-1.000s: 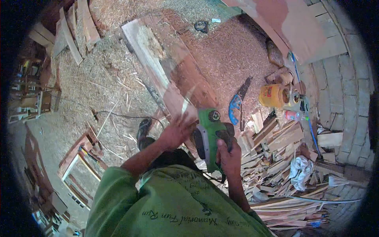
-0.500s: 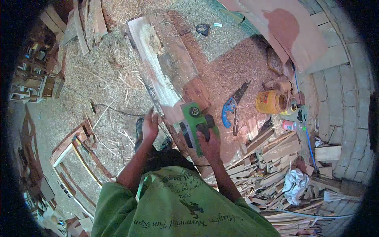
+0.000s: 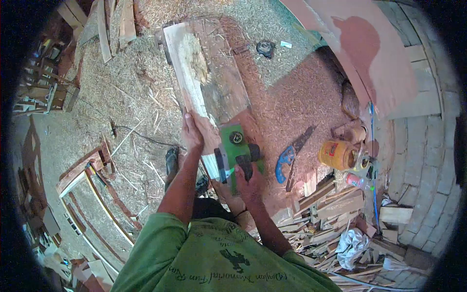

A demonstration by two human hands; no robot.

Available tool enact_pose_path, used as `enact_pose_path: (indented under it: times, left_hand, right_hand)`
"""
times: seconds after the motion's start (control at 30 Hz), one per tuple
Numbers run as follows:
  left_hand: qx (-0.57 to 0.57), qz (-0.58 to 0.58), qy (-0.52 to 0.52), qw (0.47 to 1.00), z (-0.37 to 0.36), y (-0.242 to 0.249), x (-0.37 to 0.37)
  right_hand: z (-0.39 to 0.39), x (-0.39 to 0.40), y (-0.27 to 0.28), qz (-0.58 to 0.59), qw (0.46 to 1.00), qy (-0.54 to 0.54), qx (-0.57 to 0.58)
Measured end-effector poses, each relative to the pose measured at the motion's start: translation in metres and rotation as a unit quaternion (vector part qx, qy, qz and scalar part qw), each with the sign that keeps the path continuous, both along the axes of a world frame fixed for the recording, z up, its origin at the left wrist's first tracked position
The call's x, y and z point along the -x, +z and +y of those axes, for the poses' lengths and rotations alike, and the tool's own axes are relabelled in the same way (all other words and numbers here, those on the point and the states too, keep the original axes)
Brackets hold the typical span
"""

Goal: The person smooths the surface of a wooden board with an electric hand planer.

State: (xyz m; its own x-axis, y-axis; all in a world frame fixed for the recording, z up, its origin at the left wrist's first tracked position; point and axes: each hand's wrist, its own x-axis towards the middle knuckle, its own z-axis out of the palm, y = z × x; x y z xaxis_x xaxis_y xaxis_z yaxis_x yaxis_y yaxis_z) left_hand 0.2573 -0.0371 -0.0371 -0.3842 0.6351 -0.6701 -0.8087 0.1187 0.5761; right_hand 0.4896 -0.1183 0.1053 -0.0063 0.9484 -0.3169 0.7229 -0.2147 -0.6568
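Observation:
My right hand (image 3: 249,184) is closed round the rear handle of a green electric planer (image 3: 232,130), which rests on the near part of a wooden board (image 3: 222,100). The board is long and thick, with a pale strip along its left side and rough, darker wood in the middle. My left hand (image 3: 192,135) grips the board's left edge, just ahead of the planer and to its left. Some of its fingers are hidden against the wood.
To the right lie a blue-handled saw (image 3: 285,163), a yellow jar (image 3: 335,154) and a plastic bottle (image 3: 359,181). Wood offcuts (image 3: 331,214) pile up at lower right. A wooden frame (image 3: 97,204) lies at left, and a cord (image 3: 146,137) crosses the shavings-covered floor.
My left hand has moved forward from beside the board and now holds its left edge. The planer has shifted slightly on the board, still in my right hand. The view has moved a little.

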Motion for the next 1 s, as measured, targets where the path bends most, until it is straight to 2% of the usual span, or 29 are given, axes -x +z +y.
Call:
enact_pose_path:
  times: [0.03, 0.07, 0.1, 0.2, 0.33, 0.37, 0.43, 0.47, 0.5, 0.53, 0.6, 0.63, 0.7, 0.73, 0.77, 0.8, 0.87, 0.93, 1.0]
  left_hand:
    - [0.012, 0.162, -0.008, 0.987, -0.001, -0.004, -0.019]
    - [0.022, 0.321, -0.016, 0.947, -0.001, -0.007, -0.030]
    - [-0.017, 0.311, -0.014, 0.950, 0.001, 0.002, -0.029]
    - [0.033, 0.275, -0.031, 0.960, -0.002, -0.011, -0.029]
    - [0.059, 0.314, -0.062, 0.946, -0.002, 0.003, -0.026]
    - [0.027, 0.291, -0.002, 0.956, 0.004, 0.010, -0.030]
    - [0.049, 0.306, -0.017, 0.950, -0.005, -0.026, -0.033]
    - [0.060, 0.314, -0.022, 0.947, -0.005, -0.040, -0.031]
    - [0.103, 0.392, -0.049, 0.913, 0.004, 0.015, -0.024]
    - [0.121, 0.391, -0.056, 0.911, 0.007, 0.032, -0.022]
    - [0.156, 0.388, -0.072, 0.905, 0.008, 0.045, -0.020]
    - [0.159, 0.359, -0.090, 0.915, 0.006, 0.041, -0.019]
    - [0.155, 0.384, -0.081, 0.907, 0.003, 0.012, -0.025]
    - [0.155, 0.395, -0.075, 0.902, 0.002, 0.003, -0.026]
    - [0.174, 0.409, -0.115, 0.888, 0.000, 0.006, -0.022]
    - [0.175, 0.389, -0.124, 0.896, 0.000, 0.004, -0.021]
    - [0.171, 0.370, -0.128, 0.904, -0.004, -0.010, -0.023]
    - [0.161, 0.372, -0.121, 0.906, -0.008, -0.029, -0.024]
    - [0.133, 0.367, -0.091, 0.916, -0.002, -0.002, -0.021]
  right_hand:
    - [0.010, 0.008, -0.002, 0.008, 1.000, 0.002, -0.007]
    - [0.023, 0.016, -0.004, 0.005, 1.000, 0.000, 0.005]
    - [0.036, 0.025, -0.006, 0.002, 1.000, -0.002, 0.017]
    - [0.075, 0.059, 0.002, -0.022, 1.000, 0.000, -0.013]
    - [0.132, 0.107, 0.008, -0.005, 0.997, 0.013, -0.070]
    - [0.148, 0.119, 0.011, 0.014, 0.997, 0.018, -0.073]
    - [0.182, 0.144, 0.021, 0.081, 0.995, 0.029, -0.055]
    - [0.200, 0.154, 0.008, 0.105, 0.989, 0.042, -0.092]
    - [0.219, 0.163, -0.014, 0.129, 0.982, 0.055, -0.129]
    - [0.236, 0.174, -0.027, 0.153, 0.972, 0.068, -0.164]
    - [0.272, 0.202, -0.021, 0.054, 0.979, 0.073, -0.181]
    - [0.290, 0.214, -0.018, 0.003, 0.979, 0.074, -0.188]
    - [0.332, 0.228, -0.044, -0.019, 0.943, 0.169, -0.285]
    - [0.351, 0.239, -0.050, -0.016, 0.936, 0.172, -0.306]
    - [0.370, 0.251, -0.055, -0.013, 0.928, 0.174, -0.328]
    - [0.389, 0.262, -0.060, -0.011, 0.920, 0.177, -0.349]
    - [0.413, 0.299, -0.038, 0.001, 0.962, 0.079, -0.260]
    - [0.453, 0.317, -0.061, 0.081, 0.947, 0.135, -0.281]
    - [0.484, 0.333, -0.072, 0.123, 0.930, 0.174, -0.301]
